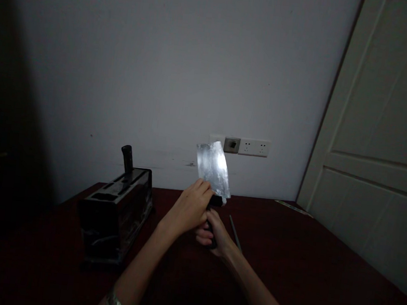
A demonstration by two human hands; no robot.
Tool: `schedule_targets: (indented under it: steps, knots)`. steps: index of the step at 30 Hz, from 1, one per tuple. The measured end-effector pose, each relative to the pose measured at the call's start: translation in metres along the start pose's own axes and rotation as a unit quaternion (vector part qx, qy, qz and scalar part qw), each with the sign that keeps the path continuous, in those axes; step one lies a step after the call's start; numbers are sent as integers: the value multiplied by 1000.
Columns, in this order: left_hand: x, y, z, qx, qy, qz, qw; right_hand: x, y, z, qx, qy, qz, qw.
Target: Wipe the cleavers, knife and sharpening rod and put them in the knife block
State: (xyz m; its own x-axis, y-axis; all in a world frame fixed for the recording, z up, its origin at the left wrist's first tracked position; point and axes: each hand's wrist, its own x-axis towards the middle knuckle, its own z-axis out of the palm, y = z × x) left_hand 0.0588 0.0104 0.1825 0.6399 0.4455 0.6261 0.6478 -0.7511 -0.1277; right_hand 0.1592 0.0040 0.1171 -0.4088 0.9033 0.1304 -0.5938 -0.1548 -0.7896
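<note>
A cleaver with a broad shiny blade (213, 168) stands roughly upright above the table, a bright glare on its face. My right hand (216, 234) is closed round its black handle (211, 238), low and close to me. My left hand (194, 202) is closed just above the right one, at the base of the blade. A short black piece with a pale end (216, 201) sticks out from the left fingers across the bottom of the blade. Its kind cannot be made out, as the fingers cover most of it.
A black knife block (115, 216) stands on the dark red table (287, 258) at the left, with one black knife handle (127, 159) rising from it. A thin grey rod (235, 233) lies right of my hands. Behind are wall sockets (254, 147) and, at right, a white door (382, 142).
</note>
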Motion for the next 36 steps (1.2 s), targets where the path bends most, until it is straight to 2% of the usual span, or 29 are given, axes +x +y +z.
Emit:
schedule_targets:
  steps: [13, 23, 32, 36]
  knots:
    - [-3, -8, -6, -56, 21, 0, 998, 2, -2, -1, 16, -9, 8, 1000]
    - [-5, -14, -13, -76, 21, 11, 997, 0, -9, -1, 16, -60, -6, 998]
    - [-4, -11, -9, -42, 27, 26, 998, 1, -6, -1, -4, -20, -8, 1000]
    - [-4, -11, -7, -45, 39, 28, 998, 2, -8, -1, -11, -21, -9, 1000]
